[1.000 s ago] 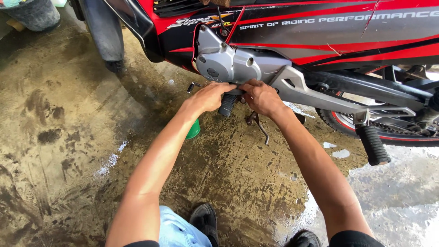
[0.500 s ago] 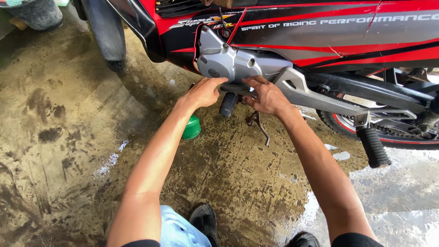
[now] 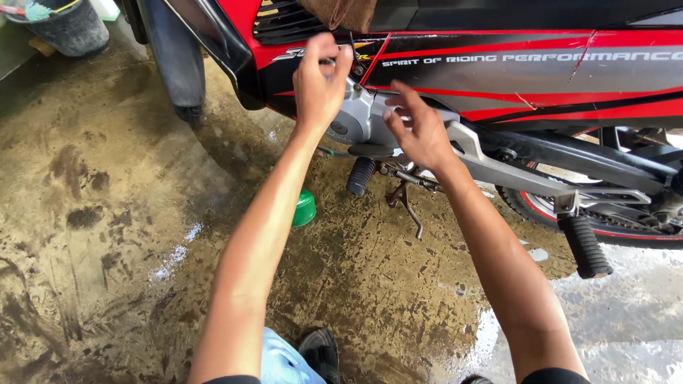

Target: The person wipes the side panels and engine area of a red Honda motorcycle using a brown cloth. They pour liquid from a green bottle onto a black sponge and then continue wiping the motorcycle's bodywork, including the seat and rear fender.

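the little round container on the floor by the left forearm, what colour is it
Green. The round container shows in the head view, on the wet concrete beside the left forearm.

Green cup (image 3: 305, 208) on wet stained floor (image 3: 107, 213), dark bucket (image 3: 67, 28), black shoe (image 3: 320, 352)

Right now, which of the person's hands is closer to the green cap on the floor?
Left. The left hand is raised against the motorcycle's side, above the green cap; the right hand hovers further to the right, by the engine cover.
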